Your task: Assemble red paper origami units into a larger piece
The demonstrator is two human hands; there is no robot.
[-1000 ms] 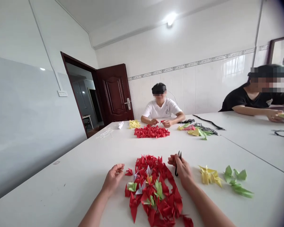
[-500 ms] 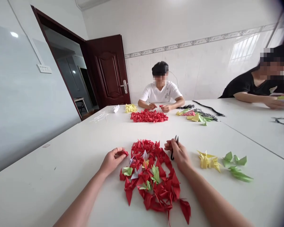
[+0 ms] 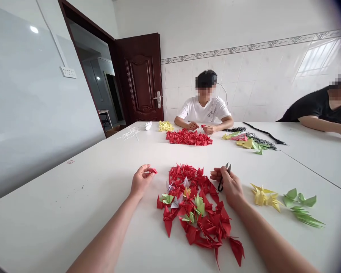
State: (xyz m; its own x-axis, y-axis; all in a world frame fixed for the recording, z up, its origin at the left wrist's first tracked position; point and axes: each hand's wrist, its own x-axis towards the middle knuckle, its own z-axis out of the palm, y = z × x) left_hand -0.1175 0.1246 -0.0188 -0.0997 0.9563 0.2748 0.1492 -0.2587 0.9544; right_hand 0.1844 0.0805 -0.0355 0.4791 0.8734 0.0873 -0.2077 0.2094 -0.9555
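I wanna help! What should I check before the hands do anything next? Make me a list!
1. Left hand gripping its red paper piece: ok.
2. Right hand holding the scissors: ok.
3. Scissor tips away from the left hand: ok, they point upward on the other side of the near red pile.
4. Near red pile all one colour: not ok, green pieces are mixed in.
5. Held piece's folds neat: cannot tell, partly covered.

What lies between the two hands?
In the head view, a heap of red folded paper lies between the left hand and the right hand, with green pieces, pale pieces and a yellow piece mixed in.
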